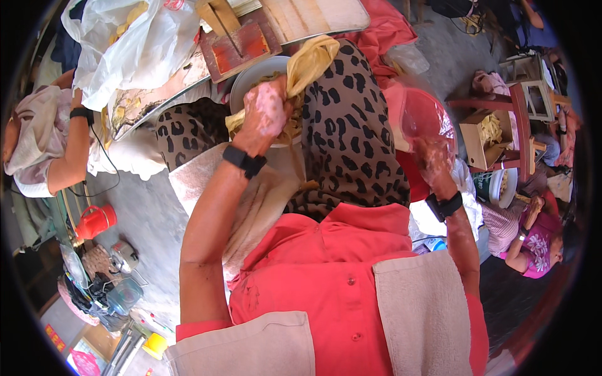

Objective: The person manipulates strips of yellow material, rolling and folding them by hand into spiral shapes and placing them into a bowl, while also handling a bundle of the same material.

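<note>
My left hand is over a white tub between my knees, its fingers closed at a pale yellow, folded sheet-like piece. That piece stands out above the tub's rim, against my patterned trouser leg. More yellow pieces lie in the tub, partly hidden by my hand. Off to the right, my right hand is blurred at the near edge of a translucent red plastic basin. Its fingertips are hard to make out, and I cannot tell whether they grip anything.
Ahead is a red-brown wooden block with a thin metal rod, beside a wooden board. A white plastic bag covers the table's left part. Co-workers sit nearby; a cardboard box stands right. A red thermos is left.
</note>
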`<state>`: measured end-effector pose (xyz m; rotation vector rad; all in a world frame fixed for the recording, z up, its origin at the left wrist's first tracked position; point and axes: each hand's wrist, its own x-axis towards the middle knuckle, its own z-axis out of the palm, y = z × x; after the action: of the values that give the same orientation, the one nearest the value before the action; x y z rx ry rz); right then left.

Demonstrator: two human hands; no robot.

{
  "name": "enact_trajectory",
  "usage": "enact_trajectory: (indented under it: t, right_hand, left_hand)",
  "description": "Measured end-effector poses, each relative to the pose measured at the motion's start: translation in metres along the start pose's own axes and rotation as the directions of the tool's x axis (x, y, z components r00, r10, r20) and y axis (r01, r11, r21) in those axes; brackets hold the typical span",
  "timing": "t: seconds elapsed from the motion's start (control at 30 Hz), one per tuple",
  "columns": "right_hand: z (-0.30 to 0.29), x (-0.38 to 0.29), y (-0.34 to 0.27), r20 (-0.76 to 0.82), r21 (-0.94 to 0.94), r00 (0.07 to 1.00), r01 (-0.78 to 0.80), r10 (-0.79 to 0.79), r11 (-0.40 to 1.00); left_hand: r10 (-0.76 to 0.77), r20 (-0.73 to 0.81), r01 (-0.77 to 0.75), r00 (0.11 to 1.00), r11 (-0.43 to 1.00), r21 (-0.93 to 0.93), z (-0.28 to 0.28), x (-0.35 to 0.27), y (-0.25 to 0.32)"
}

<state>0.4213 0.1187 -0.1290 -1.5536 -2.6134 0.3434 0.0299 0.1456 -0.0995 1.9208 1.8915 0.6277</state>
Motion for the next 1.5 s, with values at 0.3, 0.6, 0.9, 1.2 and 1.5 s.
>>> enact_trajectory:
  t: [0.3, 0.6, 0.9, 1.2, 1.5]
  right_hand:
    - [0.009, -0.032, -0.02, 0.061, 0.218, 0.986, 0.141, -0.158, 0.966]
    - [0.016, -0.059, -0.046, 0.222, 0.349, 0.941, 0.168, -0.256, 0.922]
    - [0.006, -0.043, -0.057, 0.596, 0.733, 0.803, -0.541, -0.007, 0.411]
    - [-0.022, -0.011, -0.065, 0.248, 0.607, 0.965, -0.088, -0.083, 0.79]
    - [-0.08, 0.046, -0.109, -0.369, 0.291, 0.929, 0.089, 0.026, 0.952]
  left_hand:
    - [-0.352, 0.038, 0.354, 0.935, 0.925, -0.139, 0.106, -0.021, -0.111]
    - [-0.297, 0.429, 0.513, 0.853, 0.624, -0.589, 0.069, 0.006, -0.092]
    - [-0.215, 0.577, 0.586, 0.788, 0.553, -0.593, 0.062, 0.002, -0.092]
    - [-0.078, 0.299, 0.23, 0.951, 0.824, -0.518, 0.078, -0.008, -0.126]
    - [-0.148, 0.335, 0.338, 0.93, 0.704, -0.625, 0.03, 0.012, -0.092]
